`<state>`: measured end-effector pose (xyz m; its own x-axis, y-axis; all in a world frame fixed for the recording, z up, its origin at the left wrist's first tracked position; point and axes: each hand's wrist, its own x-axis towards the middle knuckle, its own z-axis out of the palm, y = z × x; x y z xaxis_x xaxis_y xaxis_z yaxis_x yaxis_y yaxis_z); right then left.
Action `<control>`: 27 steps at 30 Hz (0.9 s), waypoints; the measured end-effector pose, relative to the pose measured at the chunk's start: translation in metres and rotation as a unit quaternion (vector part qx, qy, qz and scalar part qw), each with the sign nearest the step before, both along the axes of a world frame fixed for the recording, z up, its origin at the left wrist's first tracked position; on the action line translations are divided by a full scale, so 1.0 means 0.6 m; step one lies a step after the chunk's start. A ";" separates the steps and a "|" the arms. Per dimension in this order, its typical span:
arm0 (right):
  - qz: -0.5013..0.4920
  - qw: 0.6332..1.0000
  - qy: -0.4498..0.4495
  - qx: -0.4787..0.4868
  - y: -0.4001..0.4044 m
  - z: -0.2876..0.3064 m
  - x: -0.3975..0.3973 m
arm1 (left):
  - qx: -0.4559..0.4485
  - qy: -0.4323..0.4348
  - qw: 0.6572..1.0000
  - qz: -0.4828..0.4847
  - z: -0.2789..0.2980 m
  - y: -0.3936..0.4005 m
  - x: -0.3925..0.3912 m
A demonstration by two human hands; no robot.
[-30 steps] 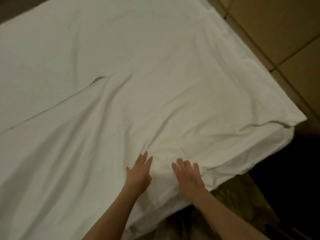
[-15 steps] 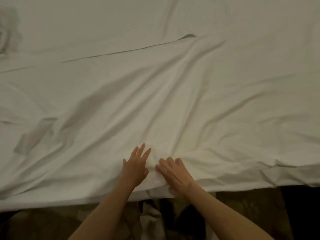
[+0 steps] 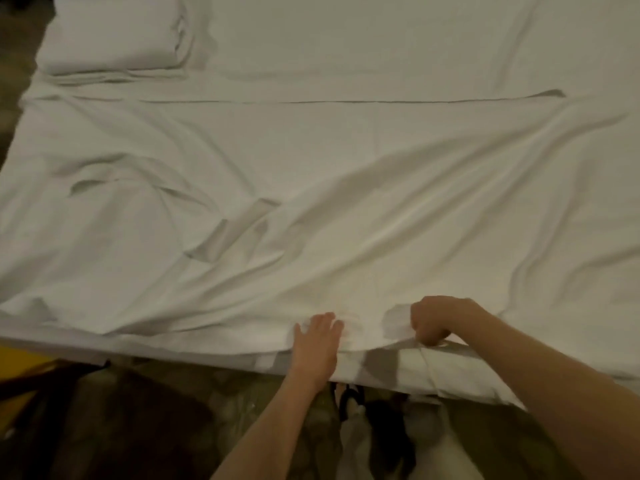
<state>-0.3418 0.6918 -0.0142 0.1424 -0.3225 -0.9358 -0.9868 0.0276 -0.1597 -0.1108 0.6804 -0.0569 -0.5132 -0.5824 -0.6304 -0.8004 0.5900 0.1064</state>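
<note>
A wrinkled white sheet (image 3: 346, 188) covers the whole bed, with long creases running toward the near edge. My left hand (image 3: 317, 344) rests flat on the sheet at the bed's near edge, fingers straight. Just to its right, my right hand (image 3: 436, 320) is curled into a fist and grips a bunched fold of the sheet, lifting it slightly off the mattress edge (image 3: 450, 375). A straight hem line of an upper layer (image 3: 346, 102) crosses the bed farther back.
A white pillow (image 3: 114, 32) lies at the far left corner of the bed. Below the bed edge there is dark patterned floor (image 3: 173, 427), with a yellow object (image 3: 20, 358) at the left and sandalled feet (image 3: 353, 403) near the bed.
The view has swung left along the bed, bringing the pillow into sight. My right hand went from lying flat on the sheet to gripping a fold of it; my left hand stays flat.
</note>
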 end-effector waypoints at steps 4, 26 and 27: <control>0.047 0.992 0.070 0.090 -0.030 -0.001 0.017 | -0.036 0.049 0.996 0.072 -0.003 -0.062 0.052; -0.018 0.998 -0.006 0.056 -0.252 -0.011 0.432 | -0.009 -0.021 0.997 0.073 -0.030 -0.267 0.484; -0.054 0.998 -0.029 0.000 -0.282 -0.011 0.451 | 0.015 -0.018 0.997 0.073 -0.016 -0.272 0.487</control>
<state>-0.0711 0.5226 -0.0208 0.1613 -0.3388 -0.9269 -0.9670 0.1334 -0.2170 0.1812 0.5175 -0.0662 -0.4014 -0.6294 -0.6654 -0.8810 0.4641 0.0924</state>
